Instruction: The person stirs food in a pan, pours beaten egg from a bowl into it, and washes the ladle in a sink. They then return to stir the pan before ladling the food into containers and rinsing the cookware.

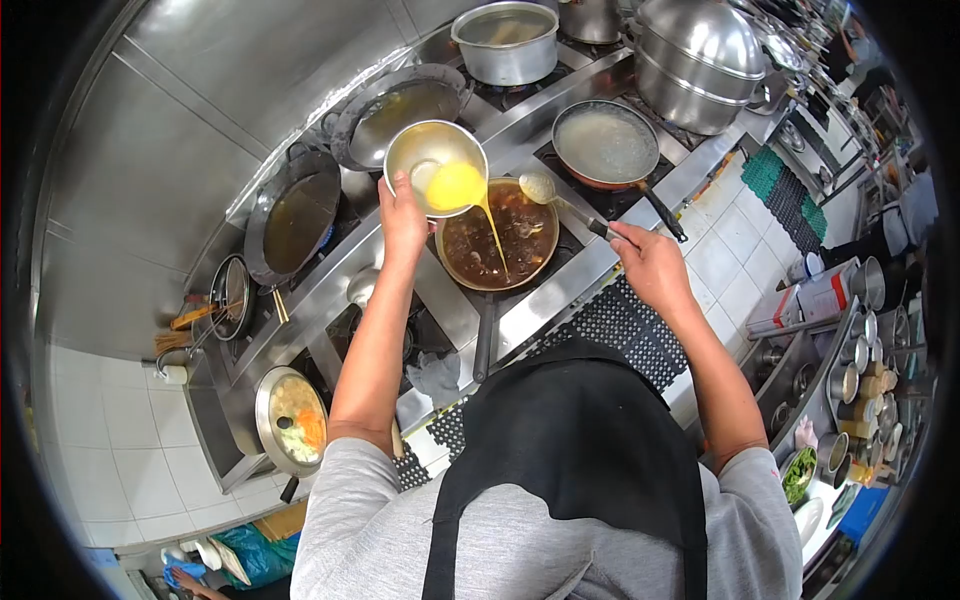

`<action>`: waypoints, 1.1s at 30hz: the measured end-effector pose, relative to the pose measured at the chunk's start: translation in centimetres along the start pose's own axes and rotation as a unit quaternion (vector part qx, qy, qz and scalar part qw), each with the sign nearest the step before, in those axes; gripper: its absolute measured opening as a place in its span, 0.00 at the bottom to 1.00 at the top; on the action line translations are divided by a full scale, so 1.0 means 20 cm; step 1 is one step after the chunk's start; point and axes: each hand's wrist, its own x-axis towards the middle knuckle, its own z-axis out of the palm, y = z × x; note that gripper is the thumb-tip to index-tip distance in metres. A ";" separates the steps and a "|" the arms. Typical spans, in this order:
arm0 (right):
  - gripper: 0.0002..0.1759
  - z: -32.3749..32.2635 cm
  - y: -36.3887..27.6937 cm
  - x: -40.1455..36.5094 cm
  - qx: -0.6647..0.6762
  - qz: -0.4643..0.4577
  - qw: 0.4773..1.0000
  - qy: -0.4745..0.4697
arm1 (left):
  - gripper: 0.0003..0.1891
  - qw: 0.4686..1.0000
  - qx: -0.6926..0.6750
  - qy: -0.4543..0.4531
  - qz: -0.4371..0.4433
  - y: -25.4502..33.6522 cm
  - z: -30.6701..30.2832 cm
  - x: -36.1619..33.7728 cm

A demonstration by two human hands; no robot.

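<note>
My left hand (403,220) grips the rim of a steel bowl (408,150) tilted to the right. Yellow beaten egg (455,187) runs over its lip in a thin stream into a pan of dark brown sauce (480,240) on the stove, directly below. The pan's black handle (486,345) points toward me. My right hand (650,262) is closed around the handle of a ladle (538,187), whose bowl hangs over the pan's upper right edge, close to the bowl of egg.
Large woks (295,215) line the left back of the stove. A pale-liquid pan (605,145), a pot (507,62) and a steamer (700,60) stand farther back. A glass-lidded pan (292,420) is lower left. Another person's hand (187,580) shows at bottom left.
</note>
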 end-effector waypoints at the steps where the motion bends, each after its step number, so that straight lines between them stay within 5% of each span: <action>1: 0.17 -0.01 -0.01 -0.01 -0.001 0.000 1.000 0.005 | 0.23 1.000 -0.011 0.000 0.004 0.00 0.04 0.01; 15: 0.18 -0.02 -0.04 -0.07 0.018 -0.011 0.999 0.042 | 0.33 0.982 0.133 0.115 0.075 -0.07 -0.03 0.28; 19: 0.18 -0.01 -0.04 -0.06 0.015 -0.026 0.999 0.036 | 0.32 0.899 0.291 0.183 0.270 -0.22 -0.19 0.39; 23: 0.18 0.02 -0.06 -0.05 0.018 -0.024 0.999 0.027 | 0.28 0.984 0.136 0.088 0.068 0.01 -0.16 0.14; 33: 0.19 0.00 -0.08 -0.06 0.023 -0.020 0.999 0.033 | 0.26 0.990 0.096 0.093 0.048 0.12 0.06 0.14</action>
